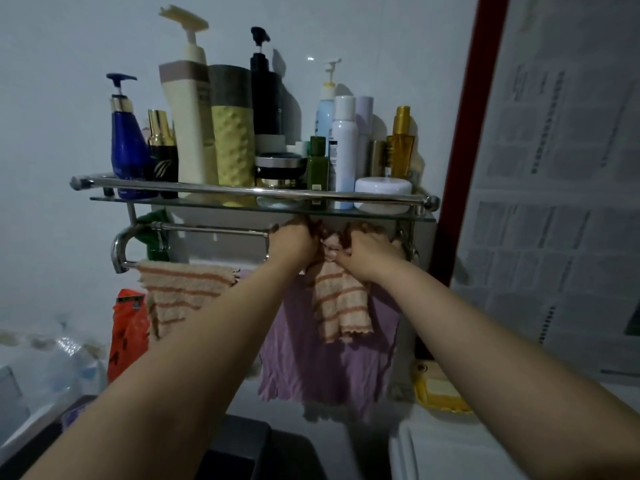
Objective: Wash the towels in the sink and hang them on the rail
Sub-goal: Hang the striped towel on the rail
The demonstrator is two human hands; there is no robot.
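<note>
A chrome towel rail runs under a glass shelf on the wall. Both my hands are raised to its right part. My left hand and my right hand each grip the top of a beige towel with orange stripes, which hangs bunched between them. A second striped beige towel is draped over the lower front bar at the left. A purple towel hangs behind and below the one I hold. The sink is not clearly in view.
The glass shelf carries several pump bottles, jars and sprays. An orange plastic bag hangs at the lower left. A yellow soap dish sits at the right, beside a red door frame. A dark object lies below.
</note>
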